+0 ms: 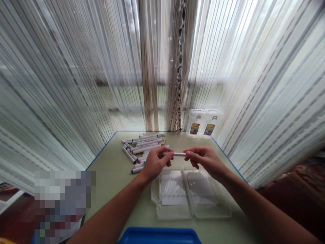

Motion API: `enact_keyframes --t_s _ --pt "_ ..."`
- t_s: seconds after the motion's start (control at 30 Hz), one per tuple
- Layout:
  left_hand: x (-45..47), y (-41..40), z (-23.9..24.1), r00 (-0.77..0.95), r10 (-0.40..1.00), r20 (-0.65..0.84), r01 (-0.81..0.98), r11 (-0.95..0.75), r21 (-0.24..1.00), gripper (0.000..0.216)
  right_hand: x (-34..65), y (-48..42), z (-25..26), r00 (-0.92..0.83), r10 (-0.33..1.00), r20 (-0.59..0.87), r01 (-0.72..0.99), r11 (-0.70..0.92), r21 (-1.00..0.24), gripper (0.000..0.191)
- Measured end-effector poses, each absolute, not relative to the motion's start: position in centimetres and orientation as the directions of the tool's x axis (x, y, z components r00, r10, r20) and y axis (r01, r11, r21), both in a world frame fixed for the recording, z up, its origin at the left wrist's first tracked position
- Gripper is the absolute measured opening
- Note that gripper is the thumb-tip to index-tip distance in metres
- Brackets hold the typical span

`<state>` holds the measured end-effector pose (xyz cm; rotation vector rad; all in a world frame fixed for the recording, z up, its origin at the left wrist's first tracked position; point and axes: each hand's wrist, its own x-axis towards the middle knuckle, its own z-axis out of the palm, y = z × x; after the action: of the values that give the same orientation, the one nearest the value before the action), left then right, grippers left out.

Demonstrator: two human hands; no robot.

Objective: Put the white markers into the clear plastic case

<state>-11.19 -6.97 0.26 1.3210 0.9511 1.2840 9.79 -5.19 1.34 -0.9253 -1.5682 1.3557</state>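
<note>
Between my two hands a white marker [179, 154] is held level, one end in each set of fingers. My left hand [157, 162] pinches its left end, and my right hand [204, 159] pinches its right end; the fingers hide both tips. Just below lies an open clear plastic case [188, 193], its two halves spread flat with white sheets inside. To the left, partly behind my left hand, is a loose pile of white markers [146, 147] with coloured ends.
Two closed clear cases [203, 128] with yellow labels stand at the table's back right. A blue tray [159, 235] sits at the near edge. The pale green table [109, 183] has a blue rim, and string curtains [122, 67] hang behind and beside it.
</note>
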Motion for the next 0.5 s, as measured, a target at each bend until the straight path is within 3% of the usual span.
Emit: enact_keyframes --t_s 0.27,0.5 --pt "-11.59 -6.53 0.17 0.086 0.991 0.099 -0.287 -0.07 0.955 0.03 9.83 -4.89 1.62 -0.376 0.921 0.107 -0.317 -0.019 -0.948 0.029" --pt "-11.63 -6.79 0.76 0.057 0.994 0.09 -0.424 -0.057 0.904 0.035 9.56 -5.03 1.95 -0.344 0.937 0.055 -0.37 -0.081 -0.925 0.031"
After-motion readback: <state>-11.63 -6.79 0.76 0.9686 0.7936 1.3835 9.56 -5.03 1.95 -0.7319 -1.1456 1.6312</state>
